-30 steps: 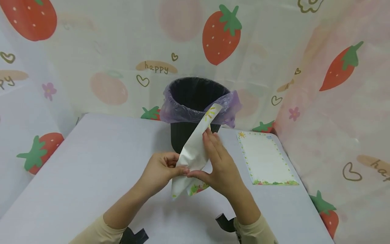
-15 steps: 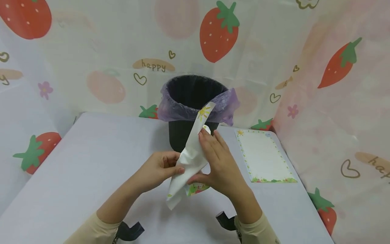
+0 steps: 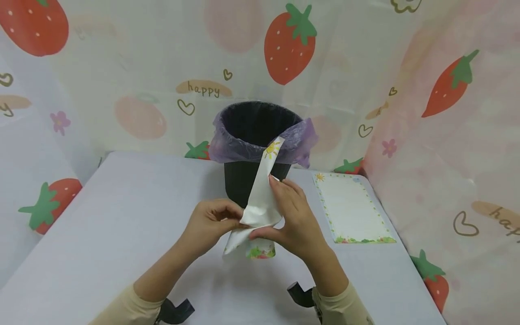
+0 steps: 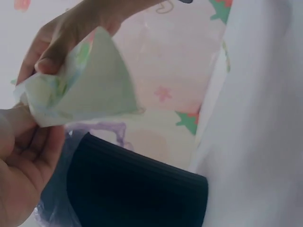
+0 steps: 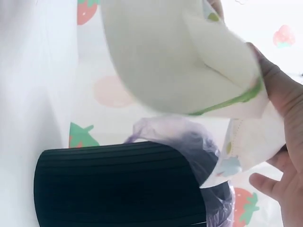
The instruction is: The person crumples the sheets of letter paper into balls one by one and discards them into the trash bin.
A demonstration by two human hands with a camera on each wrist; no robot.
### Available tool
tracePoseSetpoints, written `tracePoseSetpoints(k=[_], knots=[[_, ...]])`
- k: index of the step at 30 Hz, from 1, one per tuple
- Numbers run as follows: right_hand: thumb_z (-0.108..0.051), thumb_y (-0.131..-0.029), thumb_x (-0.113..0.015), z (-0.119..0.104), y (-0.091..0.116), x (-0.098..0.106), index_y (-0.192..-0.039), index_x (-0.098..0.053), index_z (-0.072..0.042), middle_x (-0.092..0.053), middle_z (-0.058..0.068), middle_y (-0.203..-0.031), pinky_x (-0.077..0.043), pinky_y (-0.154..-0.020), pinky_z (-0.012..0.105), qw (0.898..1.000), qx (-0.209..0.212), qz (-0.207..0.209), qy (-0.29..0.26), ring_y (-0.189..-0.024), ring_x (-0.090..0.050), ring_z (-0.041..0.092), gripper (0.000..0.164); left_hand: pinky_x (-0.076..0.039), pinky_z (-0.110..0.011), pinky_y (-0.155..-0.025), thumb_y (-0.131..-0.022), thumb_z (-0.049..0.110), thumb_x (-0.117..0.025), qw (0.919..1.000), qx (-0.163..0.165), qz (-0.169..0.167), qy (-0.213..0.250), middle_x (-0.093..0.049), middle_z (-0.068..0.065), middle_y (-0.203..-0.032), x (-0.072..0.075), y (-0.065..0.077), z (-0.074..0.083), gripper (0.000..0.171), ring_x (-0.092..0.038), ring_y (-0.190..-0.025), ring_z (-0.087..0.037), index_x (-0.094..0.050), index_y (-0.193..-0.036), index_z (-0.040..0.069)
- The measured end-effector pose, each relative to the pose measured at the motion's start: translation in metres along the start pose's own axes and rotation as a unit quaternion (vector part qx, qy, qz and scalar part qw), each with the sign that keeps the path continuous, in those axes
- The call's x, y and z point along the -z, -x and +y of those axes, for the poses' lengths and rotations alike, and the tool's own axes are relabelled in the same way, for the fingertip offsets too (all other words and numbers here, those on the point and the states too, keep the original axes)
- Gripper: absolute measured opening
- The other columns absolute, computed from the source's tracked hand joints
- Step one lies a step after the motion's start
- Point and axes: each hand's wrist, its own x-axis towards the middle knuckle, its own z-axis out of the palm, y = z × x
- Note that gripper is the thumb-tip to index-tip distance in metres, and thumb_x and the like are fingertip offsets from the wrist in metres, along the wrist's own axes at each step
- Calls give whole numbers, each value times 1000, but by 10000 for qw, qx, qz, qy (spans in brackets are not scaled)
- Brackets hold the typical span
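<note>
A sheet of white paper [image 3: 260,203] printed with a yellow sun and a leafy border is bent and folded between both hands above the table. My left hand [image 3: 213,222] pinches its left edge between thumb and fingers. On the other side my right hand [image 3: 296,221] holds the sheet, thumb in front near the lower fold and fingers along the right edge. In the left wrist view the paper [image 4: 104,85] flares out like a cone. The right wrist view shows the sheet [image 5: 161,61] curling, with a green printed edge; part of my left hand is hidden behind it.
Behind the hands stands a black bin [image 3: 239,180] lined with a purple plastic bag [image 3: 231,149] folded over its rim. A flat sheet of bordered paper [image 3: 353,207] lies at the right of the white table [image 3: 122,216]. A strawberry-print curtain [image 3: 154,54] encloses the back and sides.
The left hand has shifted slightly, and the paper's lower part now folds across near the thumbs. Its lower tip has risen a little. The bin and flat sheet stay put.
</note>
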Motion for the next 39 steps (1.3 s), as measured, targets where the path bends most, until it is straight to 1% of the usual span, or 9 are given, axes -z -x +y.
tracePoseSetpoints(k=[5,9,14,18,23,26,31,35,39], knots=[[-35,-57,-98,-3,0,-2,-145,-51,5,-63,19,-136,-42,-115,46,9996,-6,-49,-274,-127,-57,38,108,-53,-31,-102,-74,-20,-80,9936,-811,333,-705,-56,-2,-135,3,-3,0,61,-58,-123,-24,-57,-124,6],[-27,-66,-95,-2,-2,-6,-135,-59,6,-68,17,-132,-47,-110,50,9958,617,47,-677,-121,-66,31,85,-34,-36,-121,-71,-18,-84,9906,-1222,-69,-607,-26,-1,-168,8,-7,3,104,-30,-153,-22,-35,-158,11],[-18,-71,-93,-3,-4,-12,-125,-65,5,-73,16,-121,-52,-103,51,9880,1089,193,-1083,-113,-71,29,65,-35,-33,-120,-77,-14,-81,9935,-1019,-462,-190,-41,-9,-161,10,-7,5,107,-42,-147,-20,-27,-163,18],[-16,-73,-91,-5,-5,-15,-118,-69,2,-75,13,-114,-53,-102,51,9862,1172,348,-1114,-107,-72,27,53,-46,-33,-112,-77,-11,-83,9936,-1051,-295,-290,-59,-12,-141,10,-6,5,96,-57,-130,-20,-38,-158,15],[-22,-79,-88,-9,-7,-19,-112,-71,1,-74,13,-111,-52,-103,53,9861,1101,732,-1007,-106,-71,27,44,-54,-34,-101,-74,-7,-88,9894,-1318,60,-606,-67,-8,-129,13,-5,6,83,-65,-114,-20,-54,-147,10],[-34,-81,-85,-9,-6,-17,-118,-70,2,-71,16,-118,-49,-108,53,9874,853,702,-1129,-113,-68,30,54,-55,-31,-98,-73,-4,-89,9850,-1454,198,-908,-69,-6,-125,16,-5,8,76,-65,-112,-18,-61,-142,8],[-50,-71,-87,-3,-4,-6,-147,-46,3,-46,22,-152,-36,-121,48,9830,422,-297,-1760,-143,-44,34,101,-54,-25,-96,-71,-1,-91,9766,-1542,527,-1402,-72,-3,-118,21,-6,13,69,-65,-111,-15,-67,-135,9],[-44,-64,-94,-1,-3,-3,-158,-27,3,-26,21,-166,-23,-126,51,9796,383,-909,-1750,-153,-28,35,124,-54,-23,-94,-71,-2,-90,9742,-1635,591,-1442,-70,-3,-117,21,-5,15,65,-64,-110,-16,-69,-131,9],[-26,-66,-97,-3,-2,-5,-159,-25,1,-29,16,-166,-22,-127,50,9811,95,-972,-1671,-153,-30,31,121,-54,-22,-93,-71,-2,-90,9706,-1779,612,-1502,-68,-4,-119,18,-3,13,62,-63,-112,-17,-70,-128,10]])
